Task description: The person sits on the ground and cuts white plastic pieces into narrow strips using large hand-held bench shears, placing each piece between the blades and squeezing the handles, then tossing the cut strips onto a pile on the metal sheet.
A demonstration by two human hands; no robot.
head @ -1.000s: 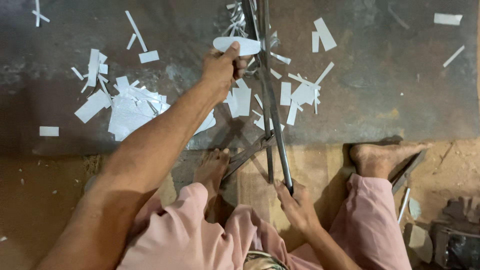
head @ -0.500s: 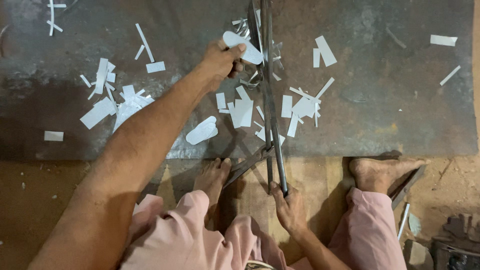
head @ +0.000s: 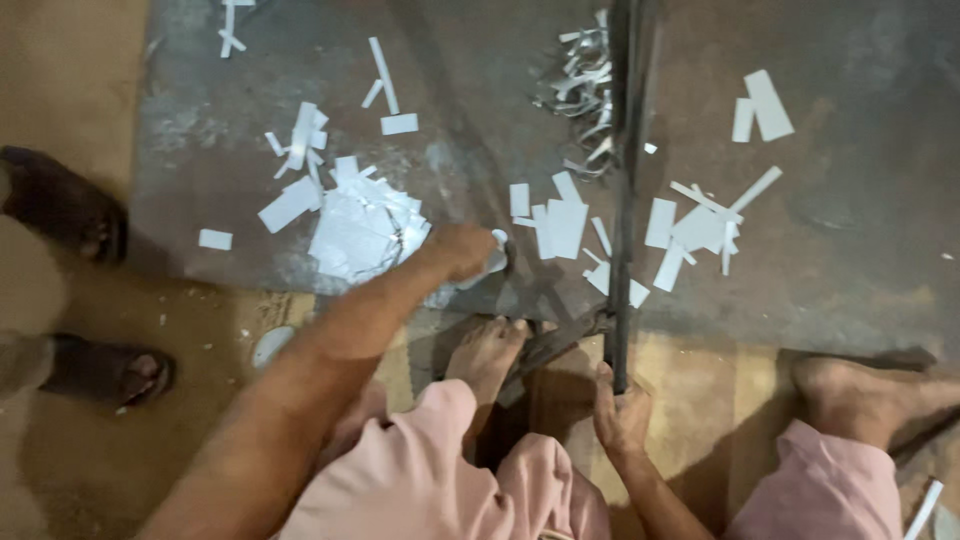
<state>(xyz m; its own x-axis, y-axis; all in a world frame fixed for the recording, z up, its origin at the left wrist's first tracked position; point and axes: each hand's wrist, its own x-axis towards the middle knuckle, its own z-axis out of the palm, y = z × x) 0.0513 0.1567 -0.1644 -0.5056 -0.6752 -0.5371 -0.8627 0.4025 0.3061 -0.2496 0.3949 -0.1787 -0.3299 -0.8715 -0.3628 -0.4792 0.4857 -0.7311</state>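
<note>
My left hand (head: 462,250) reaches out over the dark metal sheet (head: 850,260) and closes over a small rounded white piece (head: 497,243) lying just left of the shear's base. My right hand (head: 621,415) grips the near end of the long dark lever of the floor shear (head: 622,190), which runs straight away from me. Flat white offcuts (head: 562,222) lie on both sides of the blade. My bare left foot (head: 488,352) rests against the shear's base, and my right foot (head: 868,392) is off to the right.
A heap of white cut sheets (head: 360,228) lies left of my left hand, and curled metal trimmings (head: 585,90) sit beside the blade farther away. Another person's sandalled feet (head: 70,210) stand at the left edge. More white strips (head: 765,105) are scattered at the right.
My left hand has drawn back from the far part of the blade to the rounded white piece near the shear's base. My right hand has stayed on the lever.
</note>
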